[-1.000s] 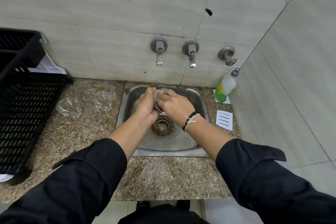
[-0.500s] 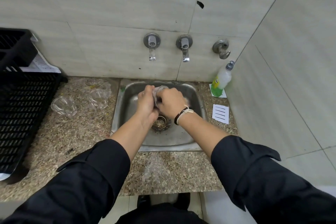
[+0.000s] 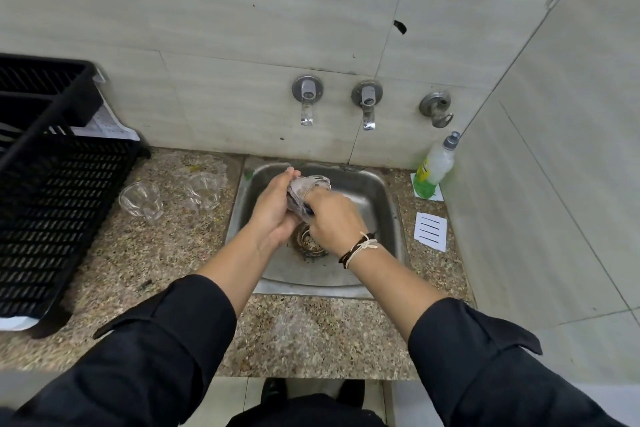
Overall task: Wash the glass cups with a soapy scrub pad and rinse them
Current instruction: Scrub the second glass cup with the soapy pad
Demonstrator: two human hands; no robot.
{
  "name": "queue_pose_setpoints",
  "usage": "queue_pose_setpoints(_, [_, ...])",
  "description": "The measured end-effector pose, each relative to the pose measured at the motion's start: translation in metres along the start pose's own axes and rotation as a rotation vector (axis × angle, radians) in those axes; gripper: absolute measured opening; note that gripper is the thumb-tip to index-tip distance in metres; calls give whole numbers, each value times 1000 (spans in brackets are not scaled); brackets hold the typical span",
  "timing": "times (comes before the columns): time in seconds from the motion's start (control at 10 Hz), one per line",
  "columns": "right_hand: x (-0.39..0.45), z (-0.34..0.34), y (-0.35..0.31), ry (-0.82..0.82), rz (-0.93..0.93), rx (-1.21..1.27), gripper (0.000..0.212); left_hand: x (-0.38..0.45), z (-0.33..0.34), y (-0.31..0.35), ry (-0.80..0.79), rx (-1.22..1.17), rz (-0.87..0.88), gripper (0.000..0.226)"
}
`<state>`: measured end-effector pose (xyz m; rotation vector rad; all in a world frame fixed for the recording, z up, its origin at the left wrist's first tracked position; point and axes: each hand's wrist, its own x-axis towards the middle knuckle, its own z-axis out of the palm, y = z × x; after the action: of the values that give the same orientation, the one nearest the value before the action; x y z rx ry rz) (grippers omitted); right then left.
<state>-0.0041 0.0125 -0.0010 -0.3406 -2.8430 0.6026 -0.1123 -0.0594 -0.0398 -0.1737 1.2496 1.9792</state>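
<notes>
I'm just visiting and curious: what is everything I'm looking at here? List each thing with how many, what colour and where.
Glass cup in hand: 1, clear, over the sink.
Glass cups: 2, clear, on the counter left of the sink; the other beside it.
Sink: 1, steel, set in the counter.
Drain: 1, rusty brown, sink bottom.
Taps: 2, chrome, on the wall; second.
Wall hook: 1, chrome, right of the taps.
Soap bottle: 1, clear with green liquid, back right corner.
Dish rack: 1, black, far left.
Striped card: 1, white, right of the sink.
Counter: 1, speckled.
Left hand: grips the cup.
Right hand: at the cup; its fingers are hidden.
</notes>
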Motion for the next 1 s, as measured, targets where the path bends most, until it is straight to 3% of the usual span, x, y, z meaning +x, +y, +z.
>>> queue_pose_setpoints(0.1, [9, 6, -11, 65, 552, 818, 19, 4, 3, -2, 73, -35, 75, 15])
queue_pose_setpoints(0.2, [16, 5, -10, 172, 896, 1959, 35, -1, 8, -3, 55, -94, 64, 21])
queue_pose_setpoints(0.3, [12, 4, -8, 199, 814, 1638, 36, -2, 10, -1, 73, -99, 74, 17])
queue_pose_setpoints(0.4, [2, -4, -5, 71, 447, 632, 32, 2, 10, 4, 118, -120, 65, 16])
queue_pose_setpoints(0.5, [-9, -23, 4, 107, 350, 528, 31, 10, -1, 6, 136, -204, 25, 32])
queue_pose_setpoints(0.6, [-16, -36, 16, 307, 398, 444, 47, 10, -6, 4, 120, -218, -19, 44])
queue_pose_setpoints(0.7, [-6, -32, 19, 200, 325, 374, 58, 2, 6, 3, 58, -148, -26, 16])
queue_pose_setpoints(1.0, [7, -47, 24, -94, 247, 310, 68, 1, 2, -2, -15, -103, -8, 16])
